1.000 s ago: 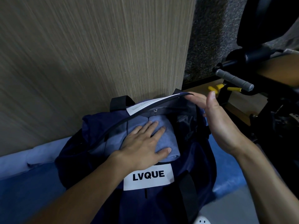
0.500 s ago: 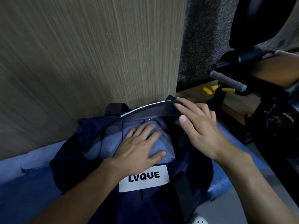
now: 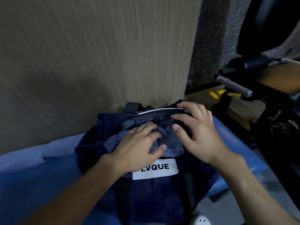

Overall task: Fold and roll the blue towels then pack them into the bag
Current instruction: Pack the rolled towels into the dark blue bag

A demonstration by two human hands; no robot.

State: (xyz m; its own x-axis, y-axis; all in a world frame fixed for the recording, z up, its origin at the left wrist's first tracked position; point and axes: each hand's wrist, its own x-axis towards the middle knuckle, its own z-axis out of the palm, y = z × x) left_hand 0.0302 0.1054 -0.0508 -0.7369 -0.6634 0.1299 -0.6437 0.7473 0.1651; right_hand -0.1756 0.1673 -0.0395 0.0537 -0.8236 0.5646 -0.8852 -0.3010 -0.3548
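Left hand (image 3: 138, 149) open, flat, pressing blue towel (image 3: 172, 147) down inside LVQUE duffel bag (image 3: 164, 202), likely to seat it. Right hand (image 3: 200, 135), just beside, pinches zipper edge (image 3: 158, 111), probably keeping mouth wide.

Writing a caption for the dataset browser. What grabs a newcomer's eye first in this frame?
The navy bag sits at centre, open-topped against the wood panel, its white LVQUE label facing the camera. Inside it a blue towel lies under the flat left hand, while the right hand grips the bag's far rim. A grey handle juts in at the right.
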